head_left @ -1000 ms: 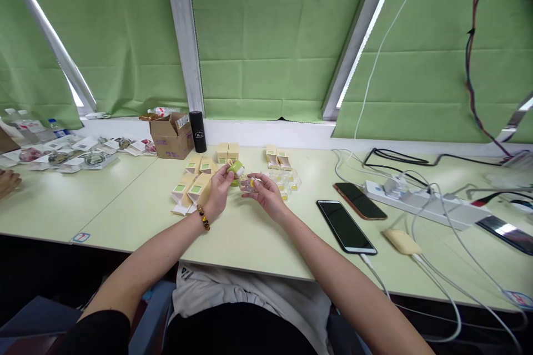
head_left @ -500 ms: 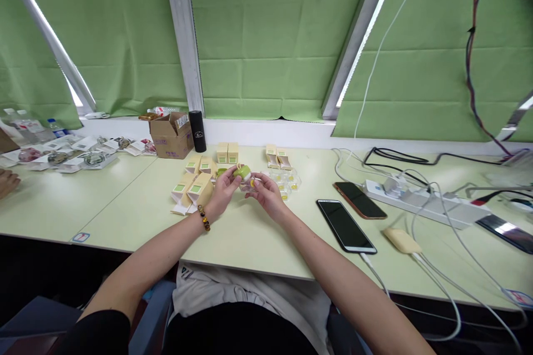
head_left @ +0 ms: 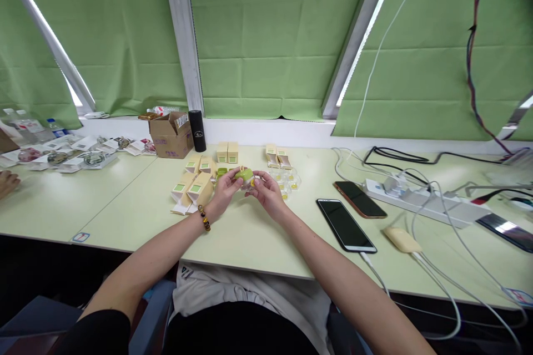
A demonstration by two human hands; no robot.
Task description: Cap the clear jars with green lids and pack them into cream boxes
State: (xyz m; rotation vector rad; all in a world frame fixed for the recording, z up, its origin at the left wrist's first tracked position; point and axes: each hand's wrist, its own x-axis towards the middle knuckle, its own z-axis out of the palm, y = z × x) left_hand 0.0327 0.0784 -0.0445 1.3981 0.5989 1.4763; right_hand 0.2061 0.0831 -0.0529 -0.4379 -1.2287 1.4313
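Above the table, my left hand (head_left: 224,193) is closed on a small green cap-like piece (head_left: 244,174) with a pale loop on top. My right hand (head_left: 269,194) pinches a clear plastic piece with a yellow spot (head_left: 251,182), just under the green one. The two pieces meet or nearly meet; fingers hide whether they are joined. More green pieces (head_left: 221,172) lie behind my left hand. To the right of my right hand, several clear pieces with yellow centres (head_left: 293,179) are grouped on the table. Small cream boxes (head_left: 200,188) with open flaps stand beside my left wrist.
More cream boxes (head_left: 227,152) stand farther back. A cardboard box (head_left: 170,138) and black bottle (head_left: 197,132) are by the sill. On the right lie phones (head_left: 345,226), a power strip (head_left: 420,205) and cables. Another person's hand (head_left: 7,183) is at the far left.
The green piece has tipped and shifted slightly right, closer over the clear piece. My right fingers have moved slightly toward it. The surrounding things have not moved.
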